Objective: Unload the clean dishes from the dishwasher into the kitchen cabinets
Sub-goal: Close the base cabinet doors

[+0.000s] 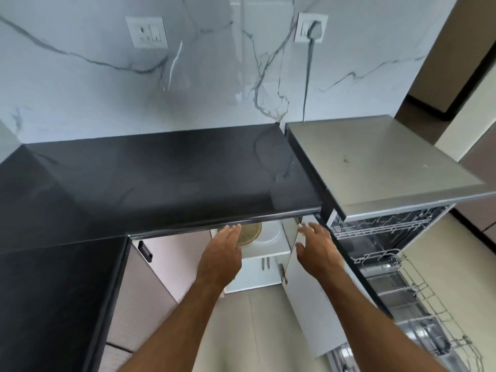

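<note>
Round tan plate with a pale patterned face [249, 233], already on the white shelf of the open under-counter cabinet [264, 252], just ahead of the left fingertips and leaning over a white round dish [271, 234] behind it. Left hand [222, 253] flat, fingers together and extended, clamped on nothing, tips close to the plate's near rim; whether touching, impossible to say. Right hand [316, 248] spread open and empty too, resting against the top inner edge of the grey cabinet door [308, 304], swung wide to its right. Likely step: seating or releasing a plate on the shelf, one load among several. Next move, by judgement: both hands drawn back toward the body, then across to the right for another item. Directly above the knuckles, the overhanging front edge of the black stone countertop [161, 183], leaving little headroom, so a low, straight withdrawal called for. Right of the right wrist, beyond the door, the open stainless dishwasher [381, 162] with its wire racks [397, 288] pulled out, seemingly sparse, contents too blurred to name. Open beige floor below the forearms, ample for stepping back.
</note>
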The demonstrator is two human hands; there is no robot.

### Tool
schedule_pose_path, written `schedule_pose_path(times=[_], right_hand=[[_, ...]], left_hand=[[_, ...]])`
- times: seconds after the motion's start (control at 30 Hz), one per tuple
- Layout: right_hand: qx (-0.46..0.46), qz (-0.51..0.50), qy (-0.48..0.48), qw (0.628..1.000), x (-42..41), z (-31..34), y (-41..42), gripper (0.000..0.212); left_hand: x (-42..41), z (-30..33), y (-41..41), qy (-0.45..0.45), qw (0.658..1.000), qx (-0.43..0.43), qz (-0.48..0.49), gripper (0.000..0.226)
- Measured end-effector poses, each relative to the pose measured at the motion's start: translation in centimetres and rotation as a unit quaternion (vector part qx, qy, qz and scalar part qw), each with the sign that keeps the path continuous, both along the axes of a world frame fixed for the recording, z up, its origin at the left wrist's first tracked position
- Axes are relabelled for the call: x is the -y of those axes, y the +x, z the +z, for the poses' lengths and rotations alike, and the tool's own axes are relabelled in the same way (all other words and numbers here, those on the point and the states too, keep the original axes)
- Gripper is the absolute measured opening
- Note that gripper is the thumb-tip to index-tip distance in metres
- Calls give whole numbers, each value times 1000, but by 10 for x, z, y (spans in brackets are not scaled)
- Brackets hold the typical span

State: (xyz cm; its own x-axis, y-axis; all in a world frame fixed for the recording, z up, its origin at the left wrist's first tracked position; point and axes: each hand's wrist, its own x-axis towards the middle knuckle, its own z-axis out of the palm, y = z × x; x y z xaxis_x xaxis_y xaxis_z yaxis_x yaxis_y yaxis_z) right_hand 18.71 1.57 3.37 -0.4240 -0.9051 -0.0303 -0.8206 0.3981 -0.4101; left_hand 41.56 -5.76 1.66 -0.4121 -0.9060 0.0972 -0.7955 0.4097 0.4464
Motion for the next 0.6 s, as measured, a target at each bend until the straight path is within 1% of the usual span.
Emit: schedule_pose_path(times=[0.17,0.37,0.5,0.6], right_hand=[[-6,50,15,999,-21,-4,-43,44],[-17,65,61,996,-52,-25,-98,49],[10,81,97,992,-64,-44,-115,57],[52,108,108,987,-70,-57,-115,60]], left_hand=[[-17,0,-33,5,1000,-14,23,52],[-57,-8,-72,35,998,1,46,53],[-78,-13,-83,53,997,17,58,56],[-91,-21,-93,47,995,28,80,54]])
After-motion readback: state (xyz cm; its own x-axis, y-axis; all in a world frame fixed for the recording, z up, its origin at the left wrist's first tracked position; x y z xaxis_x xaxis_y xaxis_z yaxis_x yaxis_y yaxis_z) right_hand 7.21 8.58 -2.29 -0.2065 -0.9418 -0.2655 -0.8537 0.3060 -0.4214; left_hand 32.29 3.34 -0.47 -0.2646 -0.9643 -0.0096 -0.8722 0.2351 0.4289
